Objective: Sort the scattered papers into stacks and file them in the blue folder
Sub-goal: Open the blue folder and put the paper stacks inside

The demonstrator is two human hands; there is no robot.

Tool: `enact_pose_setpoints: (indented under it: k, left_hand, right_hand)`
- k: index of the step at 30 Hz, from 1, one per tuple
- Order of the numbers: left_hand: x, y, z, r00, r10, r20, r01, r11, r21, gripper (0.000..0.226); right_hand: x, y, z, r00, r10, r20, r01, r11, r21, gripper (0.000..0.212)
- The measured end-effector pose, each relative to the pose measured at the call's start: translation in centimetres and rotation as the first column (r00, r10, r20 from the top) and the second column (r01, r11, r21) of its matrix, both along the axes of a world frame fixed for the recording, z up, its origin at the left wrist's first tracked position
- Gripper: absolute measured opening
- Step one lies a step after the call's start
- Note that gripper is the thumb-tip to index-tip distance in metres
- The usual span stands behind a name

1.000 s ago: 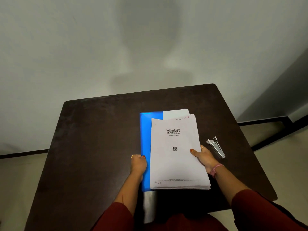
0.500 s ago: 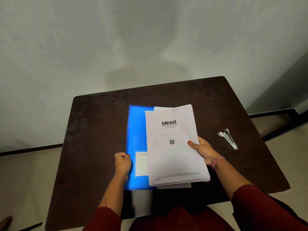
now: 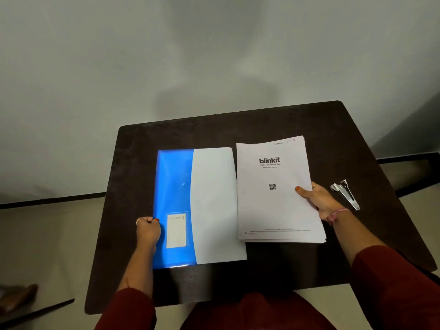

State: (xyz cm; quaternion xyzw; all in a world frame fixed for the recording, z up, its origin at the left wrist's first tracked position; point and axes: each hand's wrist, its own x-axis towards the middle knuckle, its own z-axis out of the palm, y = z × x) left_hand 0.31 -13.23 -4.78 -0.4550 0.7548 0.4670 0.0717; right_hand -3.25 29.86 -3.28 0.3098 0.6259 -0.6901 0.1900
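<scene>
White printed paper stack now sits right of the blue plastic folder, long axes away from the person, right hand gripping stack, left hand pinching folder edge.

We see both of our arms reaching forward in dark red sleeves, forearms bare from about the elbow. Our left hand is curled, its fingertips and thumb pinching an edge at the left, a ring showing on one finger. Our right hand lies further right and higher, its thumb stretched flat on top while the other fingers are tucked underneath out of sight; a pink thread band circles that wrist.
</scene>
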Motion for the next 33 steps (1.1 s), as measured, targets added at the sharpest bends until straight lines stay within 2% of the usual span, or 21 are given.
enact_pose_setpoints:
  k: [4, 8, 12, 16, 20, 24, 27, 28, 30, 33]
  left_hand:
    - [-0.4, -0.8, 0.1, 1.000, 0.015, -0.006, -0.015, 1.000, 0.014, 0.005]
    - [-0.7, -1.5, -0.1, 1.000, 0.007, 0.012, -0.008, 1.000, 0.026, 0.010]
    - [-0.8, -1.6, -0.4, 1.000, 0.032, -0.001, -0.032, 0.999, 0.024, 0.013]
    - [-0.8, -1.3, -0.3, 0.997, -0.067, 0.037, 0.072, 0.987, -0.142, 0.025]
    - [-0.7, -0.1, 0.1, 0.956, -0.266, 0.121, 0.292, 0.888, -0.354, 0.041]
    - [-0.6, 1.4, -0.1, 0.842, -0.536, 0.059, 0.507, 0.749, -0.427, 0.046]
    - [-0.8, 1.8, -0.7, 0.711, -0.703, 0.039, 0.653, 0.638, -0.409, 0.051]
    - [-0.8, 2.0, -0.9, 0.662, -0.748, 0.052, 0.701, 0.593, -0.397, 0.052]
    - [-1.2, 2.0, -1.3, 0.577, -0.807, 0.124, 0.787, 0.509, -0.350, 0.060]
    - [-1.7, 2.0, -1.3, 0.500, -0.829, 0.249, 0.860, 0.441, -0.258, 0.068]
  right_hand:
    - [-0.6, 0.7, -0.6, 0.999, 0.033, 0.013, -0.034, 0.997, 0.076, 0.022]
    - [-1.1, 1.2, -1.0, 0.996, 0.084, 0.035, -0.088, 0.984, 0.155, 0.019]
    - [-1.5, 1.0, -1.2, 0.991, 0.136, 0.022, -0.137, 0.951, 0.278, 0.030]
    - [-1.8, 0.0, -1.1, 0.986, 0.169, -0.001, -0.154, 0.895, 0.418, 0.032]
    - [-2.2, -0.7, -1.5, 0.978, 0.195, 0.077, -0.199, 0.753, 0.627, 0.040]
    - [-2.3, -1.3, -1.1, 0.980, 0.154, 0.128, -0.197, 0.621, 0.758, 0.061]
    - [-1.5, -3.5, 0.1, 0.988, 0.130, 0.084, -0.135, 0.461, 0.877, 0.057]
    - [-1.1, -4.9, 0.7, 0.986, 0.162, 0.032, -0.099, 0.426, 0.899, 0.053]
    - [-0.3, -8.4, 0.9, 0.947, 0.312, -0.077, -0.063, 0.413, 0.908, 0.044]
    - [0.5, -14.7, 0.4, 0.823, 0.560, -0.096, -0.182, 0.421, 0.889, 0.039]
